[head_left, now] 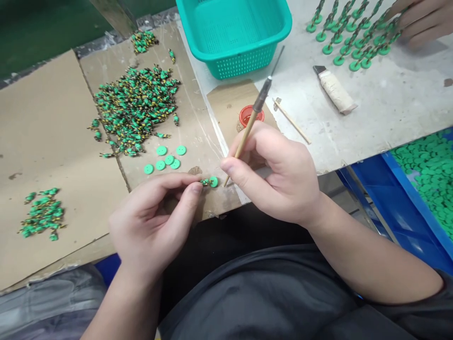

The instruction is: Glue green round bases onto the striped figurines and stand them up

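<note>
My left hand [155, 222] pinches a small green-and-yellow striped piece with a green disc [212, 182] on its end, just above the table's front edge. My right hand [279, 174] grips a thin wooden brush [249, 125] like a pen, its lower tip right beside the disc. A small red pot [247, 114] stands just behind the brush. Several loose green discs [166, 158] lie on the cardboard to the left of my hands.
A large heap of striped green pieces [136, 108] and a smaller heap [42, 215] lie on cardboard. A teal basket [235, 33] stands behind. Assembled pieces [354, 33] stand at right by another person's hand [421, 21]. A blue bin [399, 198] holds green discs.
</note>
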Tool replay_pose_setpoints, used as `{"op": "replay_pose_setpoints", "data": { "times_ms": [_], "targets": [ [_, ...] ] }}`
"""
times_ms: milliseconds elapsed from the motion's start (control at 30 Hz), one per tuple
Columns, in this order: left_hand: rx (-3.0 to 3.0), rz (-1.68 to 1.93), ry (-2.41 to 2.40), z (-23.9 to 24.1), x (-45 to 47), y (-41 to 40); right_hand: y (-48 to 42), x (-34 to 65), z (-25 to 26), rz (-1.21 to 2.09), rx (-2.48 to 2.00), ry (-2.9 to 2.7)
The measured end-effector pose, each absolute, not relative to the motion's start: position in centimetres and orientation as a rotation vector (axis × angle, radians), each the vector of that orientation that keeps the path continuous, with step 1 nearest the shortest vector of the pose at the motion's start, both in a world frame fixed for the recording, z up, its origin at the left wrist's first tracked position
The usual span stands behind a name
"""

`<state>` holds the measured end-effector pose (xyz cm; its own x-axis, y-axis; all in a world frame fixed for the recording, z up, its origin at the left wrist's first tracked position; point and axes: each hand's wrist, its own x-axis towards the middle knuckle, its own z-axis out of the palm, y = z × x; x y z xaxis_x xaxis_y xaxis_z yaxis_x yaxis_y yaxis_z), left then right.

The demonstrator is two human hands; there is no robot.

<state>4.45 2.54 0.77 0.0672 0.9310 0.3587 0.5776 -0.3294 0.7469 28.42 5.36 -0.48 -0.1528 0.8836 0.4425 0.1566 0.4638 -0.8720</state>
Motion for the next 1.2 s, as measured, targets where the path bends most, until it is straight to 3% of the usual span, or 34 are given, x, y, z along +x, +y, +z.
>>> {"op": "replay_pose_setpoints", "data": {
  "times_ms": [300,567,833,1200],
  "targets": [
    [1.697,1.148,1.435,1.5,4.3,2.5,4.8,28.4,0.8,0.948,-0.939,-1.531],
    [1.449,0.97,1.135,5.0,3.2,3.0,2.1,27.8,3.0,1.158,-0.809,-1.517],
    [1.439,0.824,0.876,6.7,1.8,1.8,0.2,27.5,4.4,1.053,-0.706,-1.732],
    [1.476,0.769,0.885,8.1,1.1,1.0,-1.2,27.1,5.0,1.013,-0.694,-1.801]
  ]
}}
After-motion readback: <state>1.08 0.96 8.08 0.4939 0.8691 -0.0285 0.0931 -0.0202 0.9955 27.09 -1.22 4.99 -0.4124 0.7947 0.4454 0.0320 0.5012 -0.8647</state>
